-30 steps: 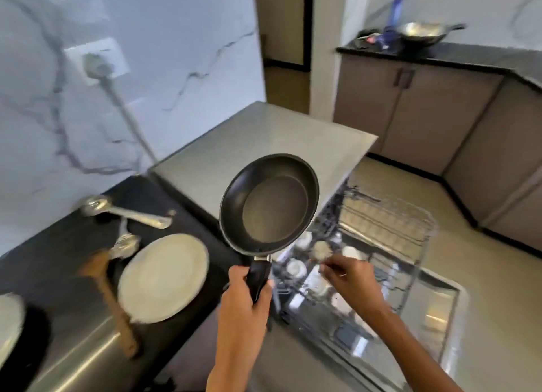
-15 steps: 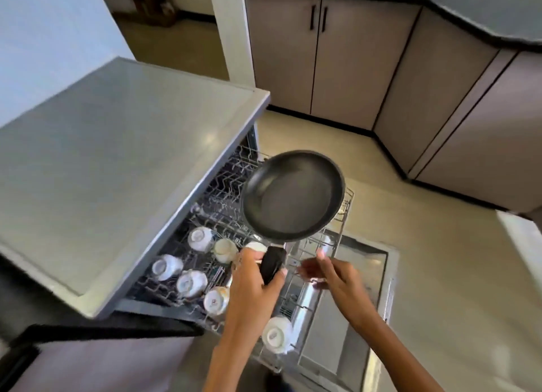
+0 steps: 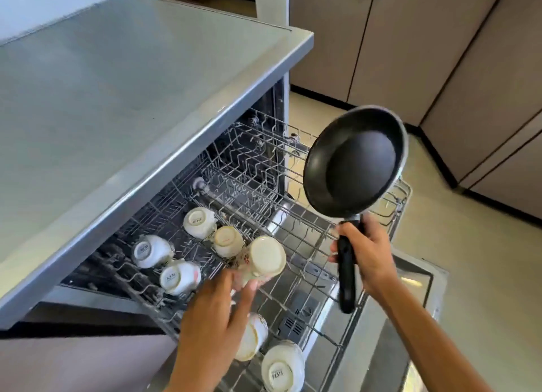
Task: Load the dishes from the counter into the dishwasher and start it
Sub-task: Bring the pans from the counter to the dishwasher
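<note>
R hand grips the black handle of the frying pan, fingers curled round it near the pan end, w/ the rest of the handle sticking down past the wrist. Pan is held in the air, tilted so its dark inside faces the camera, above the far right corner of the pulled-out dishwasher rack; it doesn't touch the wires. L hand reaches over the rack's near side, fingers fairly straight and spread, fingertips against an upturned cream cup at about the rack's middle; can't tell if it's really gripping or just touching, looks like touch only. Cup sits base-up, a bit blurred. More cups, all base-up, in the same rack: two just behind and left of that cup, two more further left under the dishwasher's edge, and two at the rack's near end, the first partly hidden by the L hand. Right half of the rack holds only bare wire tines. Grey tabletop on top of the dishwasher overhangs the rack's left side. Open dishwasher door lies flat beneath the rack, shiny steel inside. Beige cabinets w/ dark handles stand beyond the rack, across the pale floor.
</note>
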{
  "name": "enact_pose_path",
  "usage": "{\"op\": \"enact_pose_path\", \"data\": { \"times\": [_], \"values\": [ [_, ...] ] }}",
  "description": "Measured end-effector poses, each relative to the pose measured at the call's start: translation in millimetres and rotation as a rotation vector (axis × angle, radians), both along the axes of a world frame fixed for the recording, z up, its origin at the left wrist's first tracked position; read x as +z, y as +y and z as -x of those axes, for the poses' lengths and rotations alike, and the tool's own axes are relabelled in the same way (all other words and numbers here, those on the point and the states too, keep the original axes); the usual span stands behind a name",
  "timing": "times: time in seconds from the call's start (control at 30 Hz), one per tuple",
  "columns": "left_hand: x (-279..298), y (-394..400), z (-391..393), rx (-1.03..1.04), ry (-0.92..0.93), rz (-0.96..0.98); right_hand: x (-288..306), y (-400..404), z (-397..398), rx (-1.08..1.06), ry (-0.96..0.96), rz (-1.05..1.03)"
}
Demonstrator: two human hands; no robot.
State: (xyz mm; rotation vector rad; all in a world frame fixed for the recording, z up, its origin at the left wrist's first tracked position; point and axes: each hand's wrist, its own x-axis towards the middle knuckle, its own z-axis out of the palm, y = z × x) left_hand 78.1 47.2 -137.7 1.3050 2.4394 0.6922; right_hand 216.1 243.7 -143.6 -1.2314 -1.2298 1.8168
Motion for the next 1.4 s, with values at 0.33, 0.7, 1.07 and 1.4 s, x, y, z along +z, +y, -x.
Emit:
{"op": "enact_pose_path", "data": {
  "times": [0.33, 0.7, 1.07, 1.4],
  "values": [
    [-70.1, -26.3, 20.0, -0.027, 0.294, 0.051, -19.6, 33.0, 72.5, 0.520, -0.769, -0.978],
    [-76.2, -25.2, 17.9, -0.028, 0.291, 0.014, -78.9, 35.4, 132.0, 0.586, -0.985, -1.047],
    [-77.6, -24.3, 17.3, -0.010, 0.228, 0.042, -112.6, 39.0, 115.7, 0.708, -0.770, -0.986],
    [-79.4, -23.6, 16.9, -0.020, 0.258, 0.024, -121.4, 41.0, 110.1, 0.724, -0.653, -0.891]
  ]
}}
